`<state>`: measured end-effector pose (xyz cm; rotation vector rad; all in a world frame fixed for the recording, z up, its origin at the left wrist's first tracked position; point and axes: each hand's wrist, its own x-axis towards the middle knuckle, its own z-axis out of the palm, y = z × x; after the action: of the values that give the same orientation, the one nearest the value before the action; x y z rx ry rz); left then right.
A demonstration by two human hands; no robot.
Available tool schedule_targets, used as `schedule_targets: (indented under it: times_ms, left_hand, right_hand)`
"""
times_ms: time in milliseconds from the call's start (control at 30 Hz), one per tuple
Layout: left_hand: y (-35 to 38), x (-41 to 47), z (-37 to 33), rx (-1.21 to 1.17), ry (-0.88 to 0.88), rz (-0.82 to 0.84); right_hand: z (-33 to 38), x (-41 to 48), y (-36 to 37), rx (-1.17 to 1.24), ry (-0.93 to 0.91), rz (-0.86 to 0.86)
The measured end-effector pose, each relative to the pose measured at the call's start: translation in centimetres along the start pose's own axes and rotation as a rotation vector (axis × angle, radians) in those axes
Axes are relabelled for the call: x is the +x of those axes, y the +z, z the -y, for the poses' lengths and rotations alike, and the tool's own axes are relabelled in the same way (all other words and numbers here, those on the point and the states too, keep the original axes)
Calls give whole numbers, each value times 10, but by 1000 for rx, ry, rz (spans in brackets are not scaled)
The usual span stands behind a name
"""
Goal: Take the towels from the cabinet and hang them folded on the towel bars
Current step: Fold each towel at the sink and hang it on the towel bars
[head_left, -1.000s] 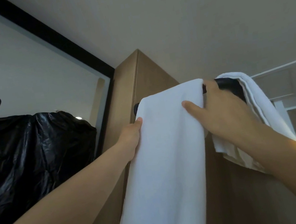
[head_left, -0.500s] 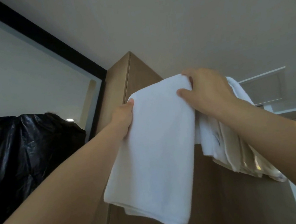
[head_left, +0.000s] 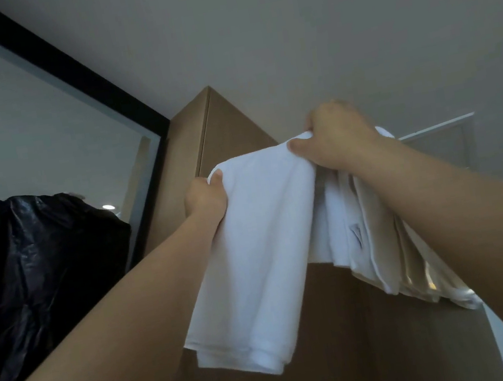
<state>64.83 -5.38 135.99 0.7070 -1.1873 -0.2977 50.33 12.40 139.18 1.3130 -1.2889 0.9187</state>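
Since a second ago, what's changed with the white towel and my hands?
The white towel has been drawn upward, so its lower edge now shows. The right hand moved up from the towel's side to pinch its top right corner. The left hand keeps gripping the left edge; the bunched towels beside it and the wooden cabinet stay put.

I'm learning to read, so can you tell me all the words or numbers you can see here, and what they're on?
None: no words, numbers or signs can be read here.
The white towel, the other towels beside it, the wooden cabinet and the black bag all look plain.
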Motion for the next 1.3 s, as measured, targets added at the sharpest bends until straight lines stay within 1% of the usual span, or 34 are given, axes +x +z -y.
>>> schedule_targets:
  times_ms: [133, 300, 433, 533, 633, 700, 800, 867, 900, 967, 1000, 1033, 1100, 1167, 1233, 1300]
  left_hand:
    - [-3, 3, 3, 10, 2, -10]
    - [-5, -1, 3, 31, 30, -14]
    - [-6, -4, 3, 55, 52, -5]
    - [-11, -14, 7, 13, -10, 5]
    - [-14, -21, 18, -12, -96, 118]
    - [-17, -27, 26, -82, -208, 192]
    - [-23, -29, 40, -280, -343, 302]
    - [-29, -30, 42, -418, -386, 353]
    - [-31, -30, 43, -449, -393, 367]
    - [-33, -30, 43, -448, -388, 356]
    - [-33, -30, 42, -433, -381, 341]
    - [-33, -31, 41, -423, -370, 327]
    - [-33, -32, 40, -418, -352, 307]
    - [-34, -33, 38, -419, -344, 297]
    - [-34, -34, 38, -413, -330, 275]
    - [-34, -34, 37, -394, -316, 251]
  right_hand:
    - [-1, 2, 0, 59, 26, 178]
    - [4, 1, 0, 6, 35, 256]
    - [6, 1, 1, -21, 35, 248]
    - [7, 0, 2, -33, 26, 234]
    - [6, 0, 4, -52, 8, 217]
    - [6, -1, 3, -63, 7, 224]
    - [6, -2, 2, -76, 4, 226]
    - [7, -5, 2, -94, -11, 217]
    - [7, -7, 3, -107, -18, 207]
    - [10, -16, 4, -143, -25, 162]
    - [12, -23, 5, -140, -20, 113]
    - [13, -31, 7, -102, -13, 42]
    - [17, -52, 7, 63, 23, -117]
    - [22, -71, 5, 239, 71, -201]
    - [26, -83, 6, 321, 116, -158]
    - [28, -87, 10, 354, 173, -21]
